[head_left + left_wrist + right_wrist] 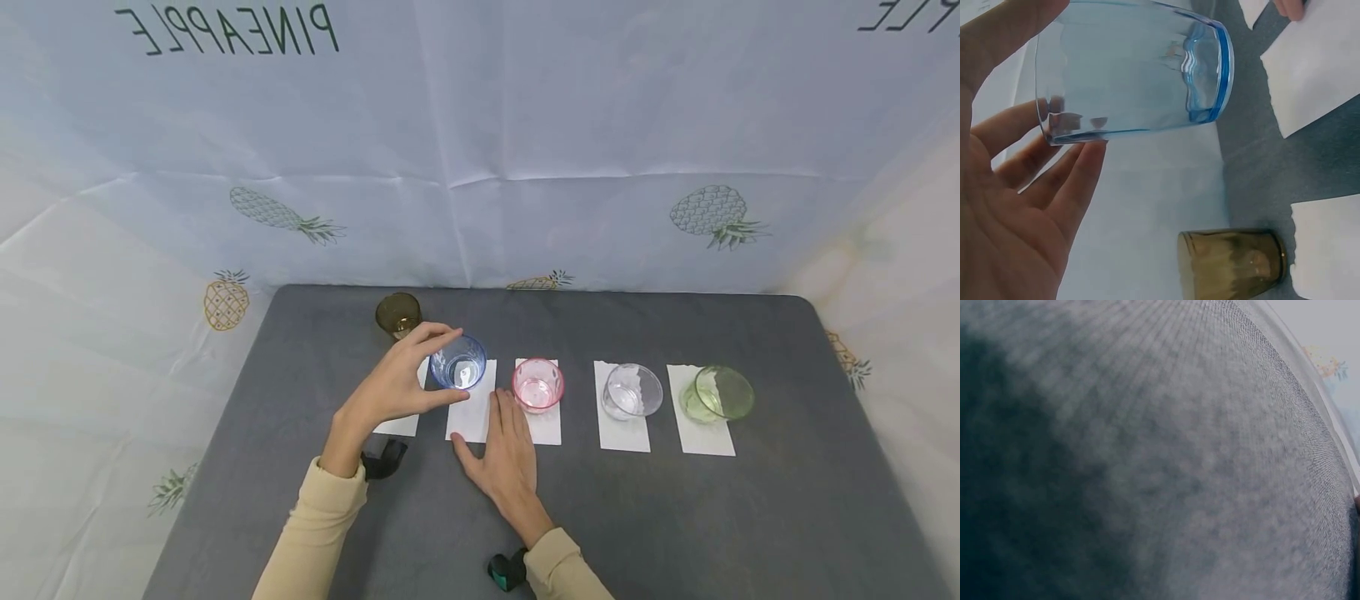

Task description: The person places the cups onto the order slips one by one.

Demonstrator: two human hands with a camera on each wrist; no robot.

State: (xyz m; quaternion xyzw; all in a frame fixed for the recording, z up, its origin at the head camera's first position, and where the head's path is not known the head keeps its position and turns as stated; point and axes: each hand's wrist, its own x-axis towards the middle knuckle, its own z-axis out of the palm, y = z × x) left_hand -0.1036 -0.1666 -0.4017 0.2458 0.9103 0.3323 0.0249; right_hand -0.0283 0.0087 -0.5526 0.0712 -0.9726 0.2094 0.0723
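Observation:
My left hand (397, 379) grips a clear blue glass (458, 363) between thumb and fingers, over the second paper sheet (470, 419) from the left. In the left wrist view, the blue glass (1141, 69) is raised off the table with its thick blue base toward the tabletop. My right hand (508, 454) lies with its fingers stretched forward, fingertips at the right edge of that sheet. A pink glass (537, 386) stands on the third sheet, just beyond the right fingertips. The right wrist view shows mostly blurred grey tabletop (1210, 456).
A brown glass (397, 314) stands behind the leftmost sheet (397, 426), near the table's back edge. To the right, a colourless glass (632, 391) and a green glass (717, 393) stand on their own sheets. A pineapple-print curtain (465, 108) hangs behind the grey table (795, 500).

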